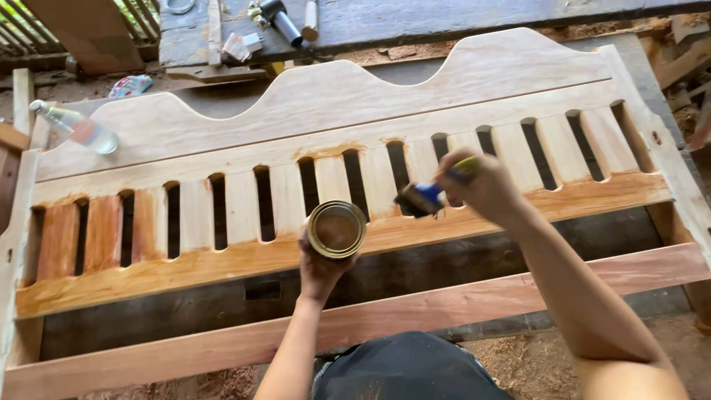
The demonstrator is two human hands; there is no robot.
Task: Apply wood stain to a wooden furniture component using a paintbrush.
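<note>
My left hand point(318, 268) holds a round metal can point(337, 229) of brown stain upright, just over the lower rail of a wooden headboard point(348, 96). My right hand point(485, 187) grips a paintbrush point(422, 198) with a blue-and-yellow handle, its dark bristles pointing left near the slats right of the can. The headboard lies flat, with a wavy top edge and a row of vertical slats. The leftmost slats and the lower rail point(185, 268) are stained orange-brown; the other slats are pale bare wood.
A clear glass bottle point(78, 127) lies at the headboard's upper left corner. A dark workbench point(415, 18) at the top carries small tools and scraps. A reddish plank point(474, 296) runs below the headboard. Sawdust covers the ground at the lower right.
</note>
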